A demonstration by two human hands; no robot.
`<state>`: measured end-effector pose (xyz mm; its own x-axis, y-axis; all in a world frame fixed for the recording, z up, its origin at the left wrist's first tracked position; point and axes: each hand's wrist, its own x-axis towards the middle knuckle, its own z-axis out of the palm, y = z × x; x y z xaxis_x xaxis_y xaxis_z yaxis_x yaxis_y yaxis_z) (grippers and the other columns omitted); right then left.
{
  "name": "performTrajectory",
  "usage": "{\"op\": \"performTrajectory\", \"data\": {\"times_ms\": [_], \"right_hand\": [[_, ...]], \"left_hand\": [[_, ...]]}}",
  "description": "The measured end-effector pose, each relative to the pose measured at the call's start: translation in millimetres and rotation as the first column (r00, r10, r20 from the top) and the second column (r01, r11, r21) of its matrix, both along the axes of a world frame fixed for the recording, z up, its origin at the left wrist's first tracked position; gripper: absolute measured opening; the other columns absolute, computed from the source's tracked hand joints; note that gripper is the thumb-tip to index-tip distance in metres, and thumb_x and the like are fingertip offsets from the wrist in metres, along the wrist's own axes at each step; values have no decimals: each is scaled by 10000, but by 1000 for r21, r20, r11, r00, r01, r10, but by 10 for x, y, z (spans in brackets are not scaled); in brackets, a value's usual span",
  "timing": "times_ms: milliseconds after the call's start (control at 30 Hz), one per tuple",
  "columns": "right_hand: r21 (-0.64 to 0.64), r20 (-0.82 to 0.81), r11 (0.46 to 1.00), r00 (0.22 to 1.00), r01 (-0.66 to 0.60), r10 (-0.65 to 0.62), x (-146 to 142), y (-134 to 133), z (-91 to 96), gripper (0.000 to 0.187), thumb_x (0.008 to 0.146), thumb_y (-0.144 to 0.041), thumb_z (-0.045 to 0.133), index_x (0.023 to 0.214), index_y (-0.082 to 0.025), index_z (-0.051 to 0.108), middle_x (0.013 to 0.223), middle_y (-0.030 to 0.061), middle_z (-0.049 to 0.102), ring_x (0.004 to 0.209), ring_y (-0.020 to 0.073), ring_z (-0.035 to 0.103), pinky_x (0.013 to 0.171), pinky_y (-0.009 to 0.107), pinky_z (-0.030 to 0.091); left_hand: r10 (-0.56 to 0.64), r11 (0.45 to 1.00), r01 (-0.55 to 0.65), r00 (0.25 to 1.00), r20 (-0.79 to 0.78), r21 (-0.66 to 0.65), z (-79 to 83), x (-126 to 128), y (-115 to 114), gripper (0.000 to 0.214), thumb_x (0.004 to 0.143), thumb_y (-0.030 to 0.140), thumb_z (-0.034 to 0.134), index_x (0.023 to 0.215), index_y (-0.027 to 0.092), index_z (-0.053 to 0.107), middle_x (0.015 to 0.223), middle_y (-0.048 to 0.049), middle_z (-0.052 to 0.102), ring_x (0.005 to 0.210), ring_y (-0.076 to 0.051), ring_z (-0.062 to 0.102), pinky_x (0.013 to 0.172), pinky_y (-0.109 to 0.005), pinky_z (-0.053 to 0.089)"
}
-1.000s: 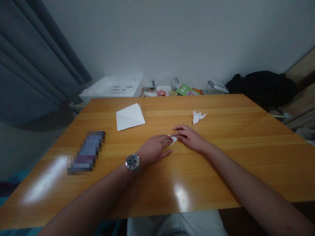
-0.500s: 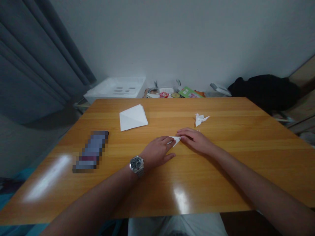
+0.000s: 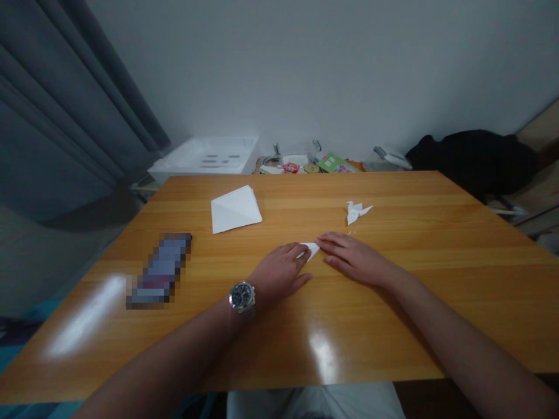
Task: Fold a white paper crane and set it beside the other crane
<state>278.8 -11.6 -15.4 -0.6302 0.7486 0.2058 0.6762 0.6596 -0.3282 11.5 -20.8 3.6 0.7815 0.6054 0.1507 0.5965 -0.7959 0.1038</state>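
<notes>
A small folded piece of white paper (image 3: pixel 312 251) lies on the wooden table between my hands. Fingers of my left hand (image 3: pixel 282 270) rest flat across its left part and hide some of it; the thumb is stretched out to the side. My right hand (image 3: pixel 356 259) lies with fingers extended, its fingertips touching the paper's right tip. Beyond my right hand stands a white origami crane (image 3: pixel 357 212), with tiny paper scraps close in front of it. A silver watch (image 3: pixel 242 297) is on my left wrist.
A stack of white paper sheets (image 3: pixel 236 209) lies at the back left of the table (image 3: pixel 393 349). A blurred-out phone (image 3: pixel 161 270) is at the left. Behind the table are a white plastic tray (image 3: pixel 205 157), a green packet (image 3: pixel 337 164) and a black cloth item (image 3: pixel 471 160).
My right hand has shifted slightly toward me and its fingers have straightened, the thumb moving away from the paper's tip. My left hand stays in place on the paper.
</notes>
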Motion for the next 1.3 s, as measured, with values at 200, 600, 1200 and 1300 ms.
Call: {"op": "performTrajectory", "data": {"times_ms": [200,600,1200,1300], "right_hand": [[3,11,1000,1000,0,0,-12,-6,41,458,1018,-403,490,1455,-272,527,1495,97,533,1391,280,473,1151,520,397],[16,18,1000,1000,-5,4,-15,4,15,461,1023,-404,473,1456,-254,527,1478,113,544,1380,292,478,1151,530,392],[-73,-52,991,992,115,-119,21,-3,8,468,1053,-387,374,1474,-228,504,1503,107,525,1368,261,508,1152,509,416],[-54,-67,993,991,108,-112,14,-13,13,465,1049,-389,391,1490,-276,482,1525,83,501,1378,264,499,1151,520,415]], "left_hand": [[-45,998,47,997,-58,31,-7,6,13,527,1005,422,501,1405,79,474,1398,-186,542,1299,-312,519,1068,-426,440],[-40,999,40,998,-44,13,-4,-10,26,554,1007,450,489,1444,113,448,1430,-144,529,1292,-297,516,1102,-418,423],[7,1000,-7,1000,-24,-1,14,13,-22,503,1009,422,480,1414,123,483,1364,-125,573,1267,-279,522,1090,-396,427],[12,1000,-12,1000,-25,-4,4,19,-24,497,1008,420,480,1417,137,478,1362,-124,574,1260,-279,531,1085,-402,431]]}}
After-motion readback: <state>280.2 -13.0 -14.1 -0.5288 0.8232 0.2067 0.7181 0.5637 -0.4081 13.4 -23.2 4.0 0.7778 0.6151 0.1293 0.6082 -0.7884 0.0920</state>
